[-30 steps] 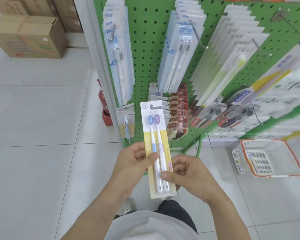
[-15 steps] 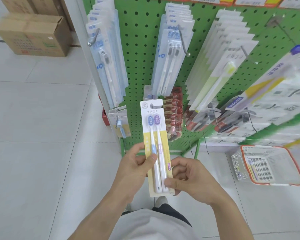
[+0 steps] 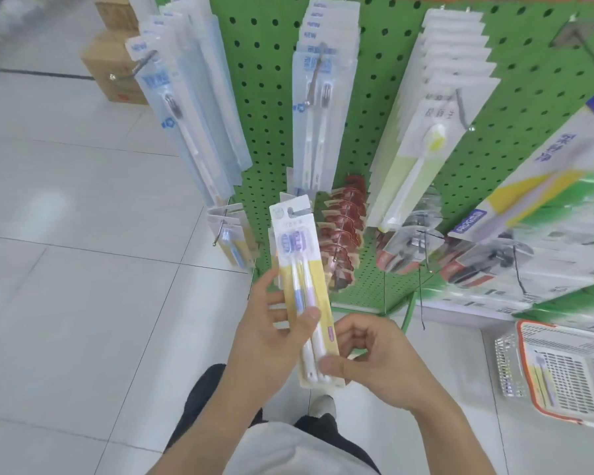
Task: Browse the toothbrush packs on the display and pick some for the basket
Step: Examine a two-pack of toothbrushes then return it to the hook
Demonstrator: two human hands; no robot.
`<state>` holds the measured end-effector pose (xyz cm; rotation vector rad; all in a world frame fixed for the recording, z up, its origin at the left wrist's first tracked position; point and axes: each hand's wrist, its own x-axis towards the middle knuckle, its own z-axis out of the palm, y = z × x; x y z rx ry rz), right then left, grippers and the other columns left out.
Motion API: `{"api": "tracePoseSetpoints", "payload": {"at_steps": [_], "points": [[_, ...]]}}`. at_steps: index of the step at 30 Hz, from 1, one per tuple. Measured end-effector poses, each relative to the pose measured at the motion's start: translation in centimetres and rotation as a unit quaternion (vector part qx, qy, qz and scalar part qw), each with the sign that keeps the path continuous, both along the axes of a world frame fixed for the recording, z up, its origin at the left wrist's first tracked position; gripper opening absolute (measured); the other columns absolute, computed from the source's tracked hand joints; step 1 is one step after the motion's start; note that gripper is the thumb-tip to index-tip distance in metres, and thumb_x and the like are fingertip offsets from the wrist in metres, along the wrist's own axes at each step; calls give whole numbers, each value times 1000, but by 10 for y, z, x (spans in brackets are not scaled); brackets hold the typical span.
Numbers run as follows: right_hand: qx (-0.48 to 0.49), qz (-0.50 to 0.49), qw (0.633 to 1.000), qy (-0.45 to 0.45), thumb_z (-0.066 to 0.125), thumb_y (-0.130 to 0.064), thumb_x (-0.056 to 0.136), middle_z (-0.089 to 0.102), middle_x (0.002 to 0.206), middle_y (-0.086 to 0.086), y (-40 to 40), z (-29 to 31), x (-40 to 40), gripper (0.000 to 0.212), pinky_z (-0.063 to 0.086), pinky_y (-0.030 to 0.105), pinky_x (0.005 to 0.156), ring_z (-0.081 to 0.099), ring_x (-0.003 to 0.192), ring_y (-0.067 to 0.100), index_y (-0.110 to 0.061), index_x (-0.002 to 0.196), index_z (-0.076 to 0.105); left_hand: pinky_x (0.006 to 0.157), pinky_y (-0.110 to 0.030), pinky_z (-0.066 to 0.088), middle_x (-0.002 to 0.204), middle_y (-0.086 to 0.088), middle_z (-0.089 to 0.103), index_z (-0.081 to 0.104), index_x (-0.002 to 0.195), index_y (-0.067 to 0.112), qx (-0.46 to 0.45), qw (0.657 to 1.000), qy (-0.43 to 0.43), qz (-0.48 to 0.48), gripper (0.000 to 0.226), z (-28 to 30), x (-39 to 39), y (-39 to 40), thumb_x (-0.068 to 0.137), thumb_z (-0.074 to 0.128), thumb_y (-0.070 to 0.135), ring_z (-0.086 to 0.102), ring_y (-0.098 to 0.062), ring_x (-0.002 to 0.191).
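I hold a yellow two-brush toothbrush pack (image 3: pixel 297 258) upright in front of me, its brushes blue and purple. My left hand (image 3: pixel 268 334) grips its left edge, thumb across the front. My right hand (image 3: pixel 374 365) pinches the pack's lower right corner. Behind it stands the green pegboard display (image 3: pixel 384 97) hung with rows of toothbrush packs: pale blue ones (image 3: pixel 189 108), a blue twin pack row (image 3: pixel 323 97) and white-green ones (image 3: pixel 426 142). The orange-rimmed basket (image 3: pixel 525 358) sits on the floor at the right with one yellow pack (image 3: pixel 542 375) inside.
Red-brown packets (image 3: pixel 343 231) and clear packs (image 3: pixel 415 241) hang low on the display. Cardboard boxes (image 3: pixel 110 70) stand on the tiled floor at the upper left. My shoe (image 3: pixel 323 406) shows below the pack. Open tiled floor (image 3: pixel 83 303) stretches to the left.
The view has swung and closed in on the display. The pack has tilted slightly, its top leaning left, while both hands keep their hold on it.
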<state>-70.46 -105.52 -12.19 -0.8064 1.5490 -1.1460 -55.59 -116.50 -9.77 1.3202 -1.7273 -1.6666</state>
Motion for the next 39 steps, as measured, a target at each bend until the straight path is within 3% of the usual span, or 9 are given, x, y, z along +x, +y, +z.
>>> {"api": "tracePoseSetpoints", "payload": {"at_steps": [4, 7, 12, 16, 18, 22, 28, 35, 39], "points": [[9, 39, 998, 42, 90, -12, 71, 71, 73, 4, 5, 1, -4, 20, 47, 26, 59, 61, 66, 11, -15, 81, 73, 87, -22, 55, 131, 21, 50, 36, 146, 42, -40, 999, -19, 12, 76, -3, -11, 16, 83, 78, 37, 58, 10, 109], [18, 24, 997, 71, 87, -10, 70, 69, 69, 0, 6, -2, -6, 20, 51, 29, 61, 61, 64, 11, -23, 76, 72, 91, -24, 54, 128, 15, 43, 37, 148, 35, -79, 996, -48, 13, 70, -7, -22, 17, 88, 73, 36, 52, 14, 109], [-11, -27, 994, 108, 93, -20, 68, 71, 84, -8, -3, -4, -2, 27, 57, 26, 71, 67, 77, 7, -31, 86, 76, 71, -9, 50, 108, 10, 71, 63, 126, 27, -66, 997, -17, 29, 31, -3, -26, 2, 99, 60, 12, 66, 2, 92], [-64, -83, 988, 114, 89, -29, 76, 70, 98, -15, -16, -4, -2, 26, 57, 29, 80, 68, 93, 13, -37, 96, 75, 73, -19, 57, 99, 10, 78, 69, 112, 20, -19, 998, 30, 52, 25, 0, -15, -7, 101, 53, 3, 74, -9, 88], [-76, -112, 985, 105, 88, -25, 78, 70, 98, -13, -25, -2, -5, 30, 56, 27, 76, 69, 91, 14, -39, 99, 72, 73, -24, 59, 97, 7, 78, 68, 112, 20, 5, 998, 38, 41, 24, -1, -8, -9, 101, 54, 4, 75, -13, 88], [-110, -133, 984, 37, 83, -14, 82, 73, 95, -1, -46, 3, -6, 32, 59, 40, 66, 68, 79, 19, -26, 109, 69, 77, -33, 58, 97, 1, 79, 68, 115, 17, 49, 998, 38, -4, 24, 0, -1, -16, 101, 54, 3, 75, -19, 91], [-108, -180, 978, 15, 76, -1, 86, 74, 86, 6, -70, 4, -1, 21, 48, 30, 44, 59, 56, 19, -11, 102, 67, 87, -50, 59, 96, -2, 79, 68, 111, 17, 45, 997, 9, -54, 21, 7, 2, -29, 101, 54, 4, 75, -23, 91], [-121, -228, 966, 8, 74, -18, 91, 71, 74, 16, -76, -2, 6, 12, 50, 32, 48, 61, 55, 23, -10, 95, 67, 80, -40, 61, 94, 3, 79, 69, 110, 21, -9, 997, 20, -79, 18, 11, 5, -35, 99, 60, 10, 75, -17, 88], [-103, -246, 962, 55, 84, -31, 81, 71, 72, 4, -75, -1, 8, 24, 53, 42, 49, 60, 58, 25, -19, 90, 66, 79, -36, 61, 94, 7, 79, 69, 109, 26, -14, 996, 9, -92, 20, 7, 4, -29, 99, 60, 10, 75, -15, 88]]}}
